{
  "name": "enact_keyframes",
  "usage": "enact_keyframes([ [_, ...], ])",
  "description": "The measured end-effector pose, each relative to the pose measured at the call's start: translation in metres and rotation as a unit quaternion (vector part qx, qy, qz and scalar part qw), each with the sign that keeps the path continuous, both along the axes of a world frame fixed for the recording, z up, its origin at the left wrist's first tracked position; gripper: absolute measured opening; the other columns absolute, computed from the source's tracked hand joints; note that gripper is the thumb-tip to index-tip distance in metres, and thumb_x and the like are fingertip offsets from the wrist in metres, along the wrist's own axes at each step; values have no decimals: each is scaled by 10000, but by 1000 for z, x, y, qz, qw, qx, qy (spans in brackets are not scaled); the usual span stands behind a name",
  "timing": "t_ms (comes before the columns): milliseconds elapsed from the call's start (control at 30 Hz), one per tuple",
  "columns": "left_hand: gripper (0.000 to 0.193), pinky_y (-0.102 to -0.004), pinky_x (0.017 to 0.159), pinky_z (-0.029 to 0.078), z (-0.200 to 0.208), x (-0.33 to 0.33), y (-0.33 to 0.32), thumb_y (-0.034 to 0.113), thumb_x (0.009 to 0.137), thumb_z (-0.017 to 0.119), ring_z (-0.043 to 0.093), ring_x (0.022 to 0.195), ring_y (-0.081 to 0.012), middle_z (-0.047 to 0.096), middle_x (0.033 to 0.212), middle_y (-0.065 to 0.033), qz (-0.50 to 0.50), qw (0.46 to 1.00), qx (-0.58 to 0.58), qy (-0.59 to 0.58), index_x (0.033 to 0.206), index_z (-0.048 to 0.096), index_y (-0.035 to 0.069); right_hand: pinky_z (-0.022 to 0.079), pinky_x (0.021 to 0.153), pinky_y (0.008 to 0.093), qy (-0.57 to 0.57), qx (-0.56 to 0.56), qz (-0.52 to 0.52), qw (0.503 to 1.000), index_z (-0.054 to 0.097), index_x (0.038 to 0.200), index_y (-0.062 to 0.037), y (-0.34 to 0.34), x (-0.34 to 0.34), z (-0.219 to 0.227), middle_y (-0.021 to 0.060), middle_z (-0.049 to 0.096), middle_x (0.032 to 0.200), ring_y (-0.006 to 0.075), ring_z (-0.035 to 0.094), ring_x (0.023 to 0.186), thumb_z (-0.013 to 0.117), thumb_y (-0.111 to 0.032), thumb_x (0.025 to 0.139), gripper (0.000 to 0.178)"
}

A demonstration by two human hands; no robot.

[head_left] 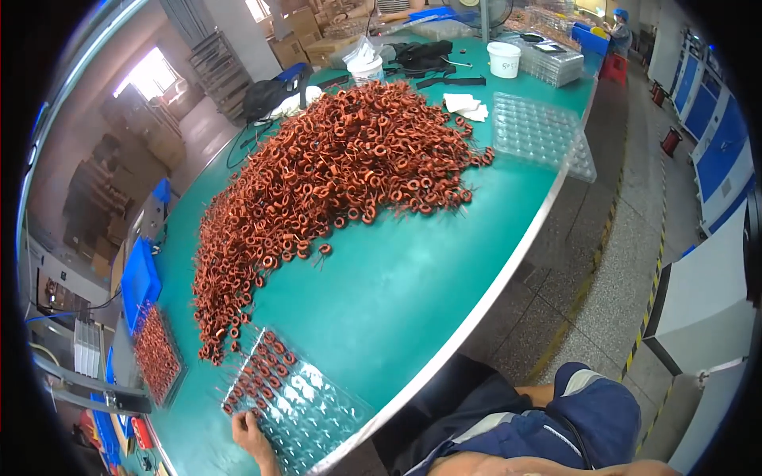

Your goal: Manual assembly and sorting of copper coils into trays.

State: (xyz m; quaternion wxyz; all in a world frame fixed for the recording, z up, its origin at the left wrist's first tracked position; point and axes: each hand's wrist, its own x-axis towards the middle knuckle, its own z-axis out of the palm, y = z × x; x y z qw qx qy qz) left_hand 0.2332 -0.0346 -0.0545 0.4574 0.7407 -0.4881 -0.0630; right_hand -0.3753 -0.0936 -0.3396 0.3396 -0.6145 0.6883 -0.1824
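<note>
My left hand [251,435] reaches in from the lower edge to the near-left corner of a clear plastic pocket tray [321,412]. Its fingers are closed together beside small red-orange ring coils [258,373] with wire leads; what they grip, if anything, is hidden. These coils fill several rows at the tray's left and far side, while the pockets toward the right show bare, shiny plastic. Beyond the tray rises a large heap of loose coils [341,155]. One loose coil [325,249] lies just off the heap's near edge. My right hand is not in view.
A filled tray of coils [156,353] stands at the left by a blue bin [140,274]. Another clear tray [540,131] lies at the far right, near white buckets [504,60] and stacked trays [548,63]. The table's pale edge [476,308] curves along my right.
</note>
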Motion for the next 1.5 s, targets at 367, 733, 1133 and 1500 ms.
enact_keyframes([
  [367,154,-283,673,421,0,5,1,131,876,602,509,716,-140,582,765,-46,-31,999,-7,-35,854,603,-21,516,769,470,0,-47,-24,999,669,992,7,102,-21,28,232,670,922,388,649,904,612,-269,845,318],
  [733,154,-293,640,445,-6,24,16,147,877,596,542,672,-145,614,734,-61,-35,998,-24,-54,852,627,-2,516,767,470,33,-22,119,992,670,998,2,140,-13,64,229,672,921,385,650,901,611,-258,848,306],
  [1133,224,-294,689,491,27,28,-3,218,830,650,650,728,-177,689,802,-113,-25,999,-6,-43,905,702,13,516,764,469,30,78,401,912,670,1005,-3,136,15,61,225,673,920,381,652,897,610,-247,853,294],
  [1500,232,-335,681,496,22,33,-35,222,837,660,675,745,-243,693,802,-149,-34,995,61,-74,899,711,4,517,761,468,44,60,245,967,670,1011,-8,143,3,123,221,674,919,378,653,893,610,-236,856,283],
])
